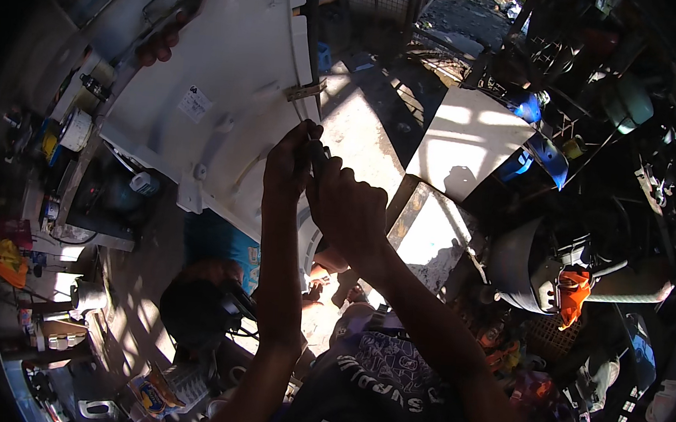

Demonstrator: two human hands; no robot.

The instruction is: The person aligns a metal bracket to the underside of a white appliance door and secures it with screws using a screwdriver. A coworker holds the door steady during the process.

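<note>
In front of me a large white plastic panel (238,66) stands tilted, with a small label on its face. My left hand (288,158) is closed at the panel's right edge, its fingertips pinching beside a thin pale strip; what they hold is hidden. My right hand (350,208) lies just to the right and slightly lower, wrapped round a dark tool handle (318,158). The tool's tip is lost in shadow by the left fingers. A small brownish bracket (307,91) sits on the panel edge above both hands. Another person's hand (158,46) grips the panel's far left side.
A white sheet (473,134) lies in sunlight at the right. Beyond it are blue containers (547,161) and an orange cloth-like piece (573,296). Below the panel is a person's teal garment (222,245). Clutter lines the left, including a white roll (77,129).
</note>
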